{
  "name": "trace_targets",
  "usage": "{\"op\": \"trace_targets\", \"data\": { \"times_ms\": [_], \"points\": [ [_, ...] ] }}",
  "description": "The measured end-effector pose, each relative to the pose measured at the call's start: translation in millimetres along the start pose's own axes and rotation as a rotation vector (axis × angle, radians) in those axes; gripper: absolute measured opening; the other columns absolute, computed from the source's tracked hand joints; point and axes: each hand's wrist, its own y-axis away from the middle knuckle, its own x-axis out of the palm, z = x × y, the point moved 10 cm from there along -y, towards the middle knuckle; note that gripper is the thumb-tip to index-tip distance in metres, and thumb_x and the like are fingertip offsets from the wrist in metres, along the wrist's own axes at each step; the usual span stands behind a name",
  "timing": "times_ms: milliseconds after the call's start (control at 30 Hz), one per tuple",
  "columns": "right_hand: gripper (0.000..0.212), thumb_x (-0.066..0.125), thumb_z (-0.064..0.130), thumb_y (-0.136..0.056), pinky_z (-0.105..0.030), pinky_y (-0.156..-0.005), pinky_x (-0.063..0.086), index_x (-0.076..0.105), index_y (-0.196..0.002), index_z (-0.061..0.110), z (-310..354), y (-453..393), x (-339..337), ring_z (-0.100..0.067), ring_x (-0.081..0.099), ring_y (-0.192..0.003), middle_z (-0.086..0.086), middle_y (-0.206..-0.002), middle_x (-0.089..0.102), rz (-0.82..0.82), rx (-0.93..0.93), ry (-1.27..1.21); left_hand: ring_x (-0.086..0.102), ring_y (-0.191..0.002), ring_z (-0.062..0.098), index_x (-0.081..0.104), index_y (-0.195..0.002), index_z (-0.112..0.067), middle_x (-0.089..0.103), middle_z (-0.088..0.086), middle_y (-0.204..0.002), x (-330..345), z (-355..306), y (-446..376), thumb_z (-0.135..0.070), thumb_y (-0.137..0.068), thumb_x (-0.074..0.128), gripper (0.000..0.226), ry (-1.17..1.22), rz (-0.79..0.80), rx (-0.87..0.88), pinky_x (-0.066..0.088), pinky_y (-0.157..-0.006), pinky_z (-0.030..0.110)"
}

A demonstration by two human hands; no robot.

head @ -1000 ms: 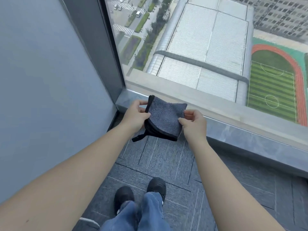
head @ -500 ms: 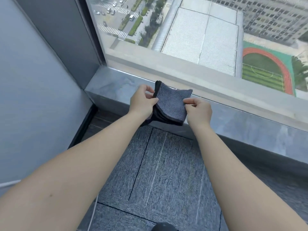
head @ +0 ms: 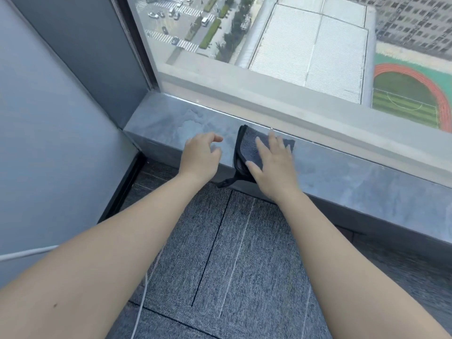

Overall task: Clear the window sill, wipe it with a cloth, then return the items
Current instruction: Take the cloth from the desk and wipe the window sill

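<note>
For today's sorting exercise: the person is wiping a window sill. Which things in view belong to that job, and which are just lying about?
Belongs to the job:
- folded dark grey microfibre cloth, lying on the sill
- grey stone window sill
- right hand, pressing flat on the cloth
- left hand, open beside the cloth

Just lying about:
- thin white cable on the grey carpet tiles

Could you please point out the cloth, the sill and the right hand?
cloth [head: 247, 149], head view, grey top face.
sill [head: 342, 172], head view, bare top.
right hand [head: 274, 167], head view, back of hand.

bare forearms, no sleeves visible
</note>
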Motion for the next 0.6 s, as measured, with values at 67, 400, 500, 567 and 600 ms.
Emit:
{"op": "trace_targets", "data": {
  "times_ms": [67, 400, 500, 567, 600],
  "points": [
    [0.063, 0.028, 0.044, -0.096, -0.039, -0.118, -0.009, 0.003, -0.149, 0.021, 4, -4, 20, -0.024, -0.010, -0.147, -0.008, -0.160, -0.010, 0.089, -0.005, 0.089, 0.039, -0.128, 0.028, 0.058, -0.119, -0.009, 0.053, 0.010, -0.135, -10, 8, -1, -0.012, -0.091, 0.044, 0.032, -0.124, -0.042, 0.022, 0.030, -0.104, 0.032],
    [0.063, 0.016, 0.050, -0.095, -0.041, -0.116, -0.015, -0.007, -0.148, 0.025, 54, -45, 38, -0.023, -0.019, -0.146, -0.005, -0.158, -0.020, 0.105, -0.014, 0.127, 0.026, -0.140, 0.028, 0.045, -0.133, -0.008, 0.032, 0.010, -0.152, -51, 59, -11, -0.009, -0.093, 0.038, 0.042, -0.265, -0.120, -0.035, 0.020, -0.113, 0.038],
    [0.061, 0.019, 0.049, -0.095, -0.039, -0.116, -0.015, -0.003, -0.148, 0.030, 73, -47, 43, -0.020, -0.018, -0.146, -0.002, -0.159, -0.017, 0.125, -0.123, 0.158, 0.021, -0.143, 0.028, 0.036, -0.139, -0.007, 0.022, 0.012, -0.156, -58, 74, -17, -0.013, -0.094, 0.038, 0.046, -0.286, -0.095, -0.078, 0.017, -0.115, 0.038],
    [0.061, 0.021, 0.049, -0.095, -0.039, -0.117, -0.014, -0.001, -0.148, 0.030, 73, -42, 43, -0.020, -0.016, -0.146, -0.001, -0.159, -0.014, 0.129, -0.130, 0.161, 0.016, -0.145, 0.028, 0.029, -0.142, -0.005, 0.016, 0.014, -0.157, -59, 83, -19, -0.016, -0.095, 0.037, 0.049, -0.298, -0.065, -0.104, 0.014, -0.117, 0.039],
    [0.061, 0.021, 0.048, -0.095, -0.039, -0.116, -0.014, -0.001, -0.148, 0.029, 71, -39, 44, -0.020, -0.016, -0.146, -0.002, -0.159, -0.015, 0.127, -0.107, 0.161, 0.014, -0.146, 0.027, 0.027, -0.143, -0.004, 0.014, 0.015, -0.158, -58, 86, -20, -0.017, -0.095, 0.037, 0.050, -0.305, -0.050, -0.107, 0.013, -0.118, 0.038]
  ]
}}
